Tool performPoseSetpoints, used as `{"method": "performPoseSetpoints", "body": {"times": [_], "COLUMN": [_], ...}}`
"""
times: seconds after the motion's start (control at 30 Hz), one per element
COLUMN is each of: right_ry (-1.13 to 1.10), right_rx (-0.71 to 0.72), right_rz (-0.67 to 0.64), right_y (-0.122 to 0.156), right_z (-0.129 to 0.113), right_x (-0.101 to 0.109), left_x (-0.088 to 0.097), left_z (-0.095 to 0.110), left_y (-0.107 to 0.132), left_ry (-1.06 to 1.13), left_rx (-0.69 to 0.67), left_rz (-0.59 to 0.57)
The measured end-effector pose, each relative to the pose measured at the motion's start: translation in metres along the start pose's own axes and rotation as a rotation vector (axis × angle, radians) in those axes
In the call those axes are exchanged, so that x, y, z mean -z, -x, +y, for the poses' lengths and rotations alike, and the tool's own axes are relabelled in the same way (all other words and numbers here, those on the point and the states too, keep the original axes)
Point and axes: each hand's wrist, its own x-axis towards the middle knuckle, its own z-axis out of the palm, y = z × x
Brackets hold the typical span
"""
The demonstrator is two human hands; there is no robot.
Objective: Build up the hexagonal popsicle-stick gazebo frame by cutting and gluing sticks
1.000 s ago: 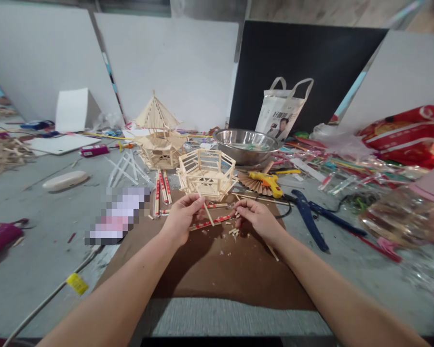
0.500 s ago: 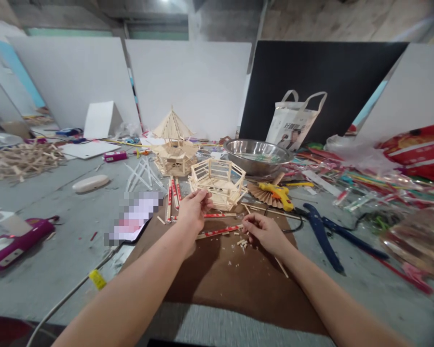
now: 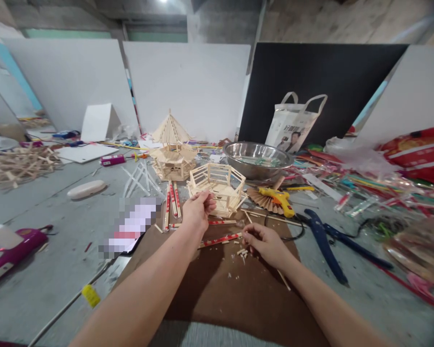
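My left hand point(image 3: 198, 211) is raised at the near corner of a small open wooden stick frame point(image 3: 219, 187), its fingers pinched together; what they hold is too small to make out. My right hand point(image 3: 264, 242) rests curled on the brown board point(image 3: 231, 284), fingertips among small wood scraps point(image 3: 241, 252). A red-and-white wrapped chopstick point(image 3: 220, 239) lies between the two hands. Behind the frame stands a finished stick pavilion with a pointed roof point(image 3: 171, 147).
A steel bowl point(image 3: 256, 158), a yellow glue gun point(image 3: 278, 198) on a folded fan, and blue-handled pliers point(image 3: 323, 241) lie to the right. Packs of chopsticks point(image 3: 171, 200) lie left of the frame. A pink tool point(image 3: 10, 248) and cable lie at left.
My left hand has lifted from the board up to the wooden frame's near corner. My right hand has stayed low by the scraps. The camera has tilted up slightly.
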Motion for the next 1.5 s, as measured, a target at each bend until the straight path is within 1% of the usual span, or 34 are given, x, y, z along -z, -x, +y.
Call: {"method": "performPoseSetpoints", "body": {"times": [0.43, 0.8, 0.9, 1.03, 1.13, 1.3, 1.4, 1.5], "right_ry": [0.079, 0.11, 0.118, 0.168, 0.26, 0.411, 0.445, 0.511], "right_rx": [0.022, 0.02, 0.021, 0.058, 0.103, 0.158, 0.154, 0.198], "right_rz": [0.006, 0.006, 0.006, 0.006, 0.025, 0.025, 0.001, -0.054], "right_y": [0.0, 0.0, 0.0, 0.0, 0.001, 0.004, 0.006, 0.009], "right_z": [-0.001, -0.001, -0.001, -0.002, -0.004, -0.01, -0.012, -0.014], "right_x": [0.001, 0.001, 0.001, 0.0, 0.0, 0.002, 0.002, 0.001], "left_x": [0.002, -0.002, -0.002, 0.0, 0.002, 0.007, 0.014, 0.021], "left_z": [-0.004, -0.002, -0.001, 0.0, 0.003, 0.01, 0.009, 0.005], "left_y": [-0.002, -0.002, -0.002, 0.001, 0.01, 0.031, 0.044, 0.052], "left_ry": [-0.005, -0.055, -0.073, -0.11, -0.19, -0.376, -0.489, -0.537], "left_rx": [0.021, 0.005, 0.008, 0.025, 0.022, -0.026, -0.021, -0.002], "left_rz": [0.029, 0.004, 0.016, 0.038, -0.012, -0.181, -0.313, -0.367]}}
